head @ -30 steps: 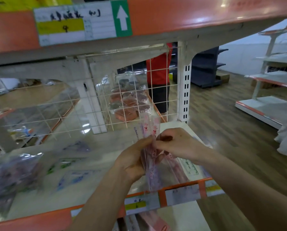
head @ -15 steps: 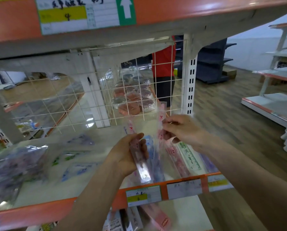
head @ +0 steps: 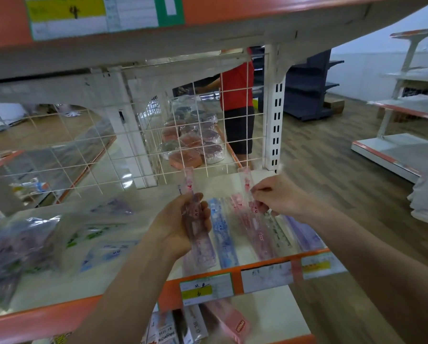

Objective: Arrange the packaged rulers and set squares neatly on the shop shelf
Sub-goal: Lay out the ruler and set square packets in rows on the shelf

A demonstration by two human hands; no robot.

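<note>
Two pink packaged rulers are held up above the shelf [head: 59, 289], just in front of the wire grid [head: 108, 145]. The left hand [head: 180, 227] curls round the middle of the first ruler [head: 203, 252], hiding its print. The right hand [head: 277, 194] pinches the second ruler [head: 246, 182] by its clear sleeve, thumb against fingertips. Below the grid a row of rulers [head: 223, 234] lies side by side on the shelf. Left of the grid, the set squares [head: 94, 237] and a plastic bag [head: 14, 247] are too blurred to read.

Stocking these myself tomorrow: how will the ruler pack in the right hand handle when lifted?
Probably stiff: the ruler pack stands straight, without drooping, above where the right hand pinches it. Likely light, since a fingertip pinch alone holds it up. Its glossy clear wrap may be slippery.
</note>
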